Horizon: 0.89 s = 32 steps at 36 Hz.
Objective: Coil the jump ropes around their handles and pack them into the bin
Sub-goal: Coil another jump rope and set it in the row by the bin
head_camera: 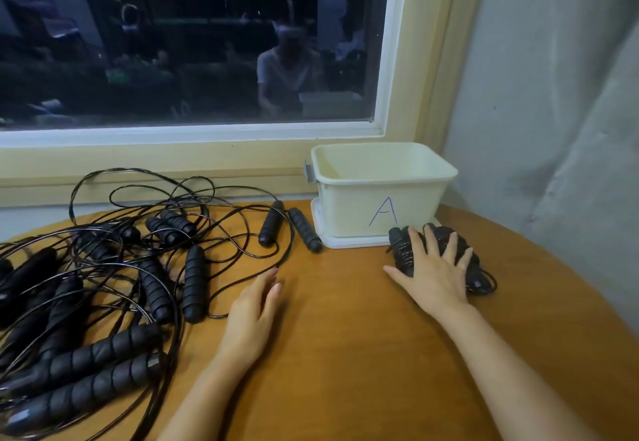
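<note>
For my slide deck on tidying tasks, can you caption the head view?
Right hand rests on a coiled jump rope before the empty bin; left hand nears the tangled ropes.

Wooden table (345, 354) (ropes (138, 250), bin (380, 191))

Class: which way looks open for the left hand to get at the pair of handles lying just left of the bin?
Probably yes, straight ahead. The left hand lies flat on the table, fingers toward the two handles beside the bin. Only bare wood and one thin rope loop lie between.
</note>
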Each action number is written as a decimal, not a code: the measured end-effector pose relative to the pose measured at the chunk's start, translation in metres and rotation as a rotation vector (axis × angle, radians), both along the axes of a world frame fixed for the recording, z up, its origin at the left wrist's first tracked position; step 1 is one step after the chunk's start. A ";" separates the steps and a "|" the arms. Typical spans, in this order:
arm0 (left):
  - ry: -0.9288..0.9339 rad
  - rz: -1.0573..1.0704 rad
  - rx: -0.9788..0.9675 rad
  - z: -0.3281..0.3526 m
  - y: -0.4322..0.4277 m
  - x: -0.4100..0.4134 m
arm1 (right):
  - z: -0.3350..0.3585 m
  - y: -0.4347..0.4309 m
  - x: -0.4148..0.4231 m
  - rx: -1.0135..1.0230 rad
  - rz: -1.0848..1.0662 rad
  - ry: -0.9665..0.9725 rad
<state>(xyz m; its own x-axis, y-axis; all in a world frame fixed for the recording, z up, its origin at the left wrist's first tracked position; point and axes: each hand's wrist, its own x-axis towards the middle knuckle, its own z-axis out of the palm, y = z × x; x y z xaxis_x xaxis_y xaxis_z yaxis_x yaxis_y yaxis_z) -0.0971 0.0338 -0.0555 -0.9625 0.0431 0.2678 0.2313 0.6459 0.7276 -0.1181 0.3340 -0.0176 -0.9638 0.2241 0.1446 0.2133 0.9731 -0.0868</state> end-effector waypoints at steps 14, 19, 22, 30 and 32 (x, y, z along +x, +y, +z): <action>0.072 0.054 -0.128 0.034 0.003 -0.051 | 0.027 -0.116 -0.028 -0.086 0.512 0.201; -0.029 0.094 -0.230 0.043 -0.002 -0.104 | 0.012 -0.137 -0.068 -0.097 0.435 0.058; -0.100 0.080 -0.312 0.039 0.001 -0.126 | 0.001 -0.144 -0.083 -0.058 0.419 0.016; -0.149 0.078 -0.301 0.036 0.000 -0.141 | -0.010 -0.146 -0.097 -0.153 0.410 0.038; -0.149 0.065 -0.309 0.038 -0.001 -0.136 | -0.009 -0.145 -0.097 -0.283 0.389 0.040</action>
